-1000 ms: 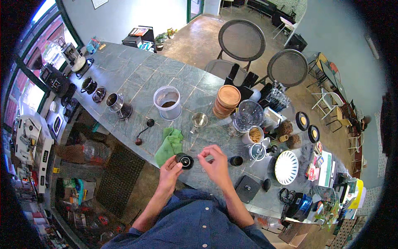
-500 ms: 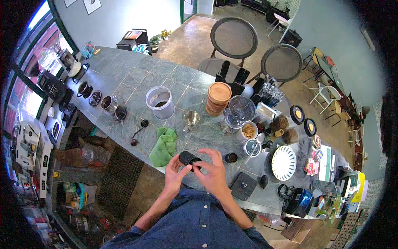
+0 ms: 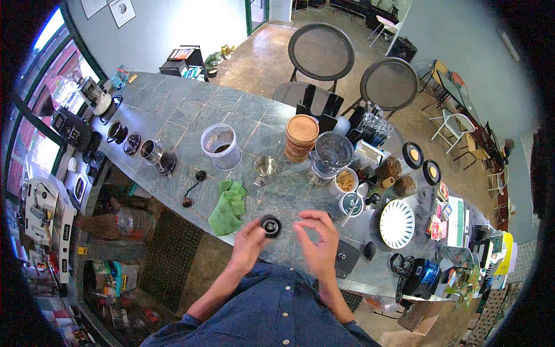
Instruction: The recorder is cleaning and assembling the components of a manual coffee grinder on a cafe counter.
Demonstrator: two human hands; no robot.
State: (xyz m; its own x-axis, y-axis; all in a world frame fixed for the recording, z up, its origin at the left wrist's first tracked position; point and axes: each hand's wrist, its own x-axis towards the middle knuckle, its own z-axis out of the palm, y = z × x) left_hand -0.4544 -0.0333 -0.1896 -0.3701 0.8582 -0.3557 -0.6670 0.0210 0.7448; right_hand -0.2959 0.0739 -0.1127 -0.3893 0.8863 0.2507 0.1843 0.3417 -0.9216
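My left hand [image 3: 247, 250] is closed round a black cylinder [image 3: 270, 226], which looks like a hand coffee grinder's body. One round end faces up, with a silvery ring and hub at its centre. Just to the right, my right hand [image 3: 319, 243] is held apart from it, fingers curled and thumb near the fingertips. Nothing shows between them, though motion blurs the tips. Both hands are above the counter's near edge. A green cloth [image 3: 229, 207] lies crumpled beyond my left hand. Partly behind my right forearm is a flat black pad [image 3: 348, 259].
Farther back on the tiled counter [image 3: 193, 110] stand a white tub [image 3: 221, 153], a metal pitcher [image 3: 265, 168] and stacked wooden-looking lids [image 3: 302, 130]. A black spoon [image 3: 200, 175] lies left of the cloth. Jars and a white ribbed dish [image 3: 396, 224] crowd the right side.
My right hand has come off the cylinder and moved right. My left hand has tilted the cylinder so its round end faces up toward me.
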